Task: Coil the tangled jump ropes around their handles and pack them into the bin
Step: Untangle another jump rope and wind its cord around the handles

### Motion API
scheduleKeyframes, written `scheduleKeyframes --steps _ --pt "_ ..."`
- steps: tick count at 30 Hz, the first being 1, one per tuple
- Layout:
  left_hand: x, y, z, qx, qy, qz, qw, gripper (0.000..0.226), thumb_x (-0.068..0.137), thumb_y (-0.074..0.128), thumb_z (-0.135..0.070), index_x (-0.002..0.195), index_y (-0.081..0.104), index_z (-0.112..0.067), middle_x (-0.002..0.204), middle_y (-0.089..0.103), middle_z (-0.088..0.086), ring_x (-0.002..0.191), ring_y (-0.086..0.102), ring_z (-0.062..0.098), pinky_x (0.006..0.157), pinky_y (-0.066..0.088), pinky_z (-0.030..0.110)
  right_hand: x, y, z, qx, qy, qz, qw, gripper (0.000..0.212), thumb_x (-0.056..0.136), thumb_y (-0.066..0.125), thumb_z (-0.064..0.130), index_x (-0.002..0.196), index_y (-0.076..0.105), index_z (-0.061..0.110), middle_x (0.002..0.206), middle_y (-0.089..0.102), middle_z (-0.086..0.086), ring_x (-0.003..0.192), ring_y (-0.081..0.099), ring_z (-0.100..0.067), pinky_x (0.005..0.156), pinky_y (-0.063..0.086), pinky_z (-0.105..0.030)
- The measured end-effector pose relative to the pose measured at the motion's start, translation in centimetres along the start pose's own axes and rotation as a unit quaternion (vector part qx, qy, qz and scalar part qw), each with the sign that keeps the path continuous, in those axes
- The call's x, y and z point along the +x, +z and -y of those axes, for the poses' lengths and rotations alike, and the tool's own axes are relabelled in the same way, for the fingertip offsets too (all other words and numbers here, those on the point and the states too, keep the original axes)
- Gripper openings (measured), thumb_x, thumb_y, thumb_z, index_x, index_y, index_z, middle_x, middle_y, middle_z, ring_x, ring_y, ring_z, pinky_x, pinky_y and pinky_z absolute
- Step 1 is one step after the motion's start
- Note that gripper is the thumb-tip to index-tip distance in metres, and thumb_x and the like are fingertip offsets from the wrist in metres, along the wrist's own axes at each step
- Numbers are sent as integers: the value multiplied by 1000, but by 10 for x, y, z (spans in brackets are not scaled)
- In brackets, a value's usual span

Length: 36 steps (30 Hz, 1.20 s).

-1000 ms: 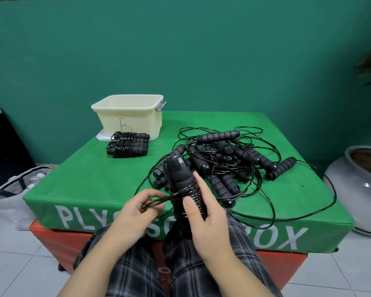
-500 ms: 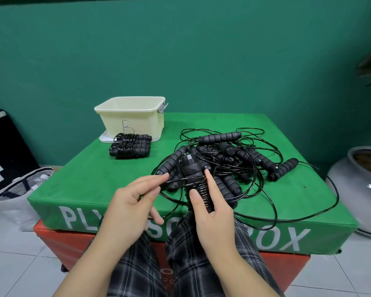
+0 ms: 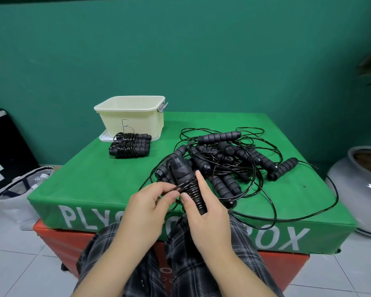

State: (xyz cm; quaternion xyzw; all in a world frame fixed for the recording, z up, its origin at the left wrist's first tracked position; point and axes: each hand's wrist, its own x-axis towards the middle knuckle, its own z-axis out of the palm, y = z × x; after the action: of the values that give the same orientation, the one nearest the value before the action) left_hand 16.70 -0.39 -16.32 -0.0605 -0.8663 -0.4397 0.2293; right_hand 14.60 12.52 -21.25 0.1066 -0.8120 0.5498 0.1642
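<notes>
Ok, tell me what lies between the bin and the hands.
Head view: two coiled ropes lie right in front of the bin; from them to the hands only bare green mat.

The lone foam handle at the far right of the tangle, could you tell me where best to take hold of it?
Grip the lone foam handle round the middle of its ribbed grip, coming from above with the right hand. It lies flat and apart from the other handles, clear on both long sides; its cord leaves the upper end, so the middle avoids the loops.
</notes>
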Motion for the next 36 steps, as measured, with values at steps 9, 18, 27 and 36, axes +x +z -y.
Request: scheduleKeyframes --steps 9,18,27,36 --pt "6 -14 11 20 12 55 998 27 91 57 -22 75 62 -43 82 65 -29 81 59 -6 67 40 6 -1 -2 3 26 24 21 999 53 74 45 71 125 30 72 114 65 21 80 60 2 83 51 -29" --pt "13 8 41 -106 -91 48 989 19 86 58 -43 84 56 -24 58 56 -14 55 46 -2 58 35 18 3 -11 4 141 5 57 988 37 85 66 37 118 51 45 102 59 45 101 55 16 86 39 -4" --pt "7 1 38 -83 -24 48 995 30 85 55 -56 69 68 -36 79 64 0 75 58 2 68 41 11 1 -6 3 170 -28 50 984 38 82 48 53 119 51 45 122 54 36 118 52 5 98 39 -13" --pt "0 -9 7 -12 -3 -64 998 11 67 58 -50 56 62 -49 57 54 -13 59 50 7 52 33 13 -4 -2 6 54 -103 -25 993 39 90 46 43 128 45 39 133 43 28 129 37 10 103 27 -5"
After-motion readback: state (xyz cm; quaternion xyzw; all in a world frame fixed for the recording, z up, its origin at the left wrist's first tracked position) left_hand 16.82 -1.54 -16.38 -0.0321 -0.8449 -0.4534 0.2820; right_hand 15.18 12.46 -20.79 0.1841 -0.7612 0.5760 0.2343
